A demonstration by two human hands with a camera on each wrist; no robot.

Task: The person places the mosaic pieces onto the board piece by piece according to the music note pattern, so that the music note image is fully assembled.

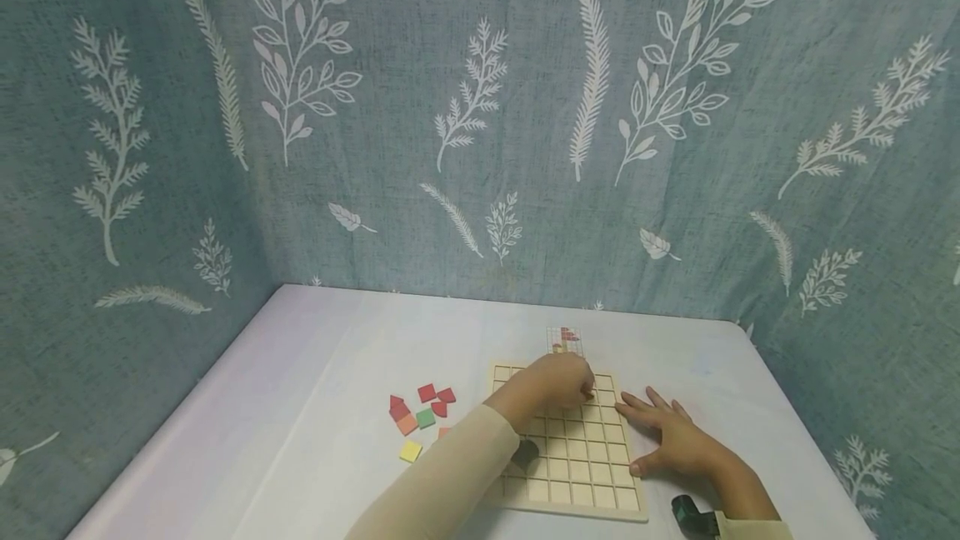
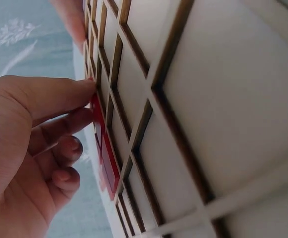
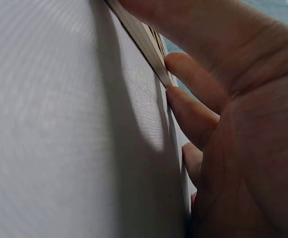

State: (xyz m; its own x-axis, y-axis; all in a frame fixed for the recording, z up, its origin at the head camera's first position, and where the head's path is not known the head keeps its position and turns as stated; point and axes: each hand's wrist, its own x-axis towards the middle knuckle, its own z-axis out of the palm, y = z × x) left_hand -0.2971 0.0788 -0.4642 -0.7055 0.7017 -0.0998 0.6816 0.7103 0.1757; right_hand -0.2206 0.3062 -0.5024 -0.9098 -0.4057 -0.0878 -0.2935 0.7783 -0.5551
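Observation:
A pale wooden grid board [image 1: 570,509] with square recesses lies on the white table. My left hand [image 1: 564,382] reaches over its far part, forearm crossing the left side. In the left wrist view the thumb and index finger pinch a red tile [image 2: 98,116] at the board's surface, partly hidden by the fingertips. Another red tile [image 2: 109,166] shows right beside it. My right hand [image 1: 670,438] rests at the board's right edge with fingers spread. In the right wrist view its fingertips [image 3: 176,62] are right at the board's side.
Left of the board lie loose tiles: several red ones [image 1: 427,392], a green square [image 1: 425,418], an orange one [image 1: 407,424] and a yellow square [image 1: 410,451]. A printed pattern card [image 1: 562,335] lies beyond the board. Patterned teal cloth [image 1: 405,123] surrounds the table.

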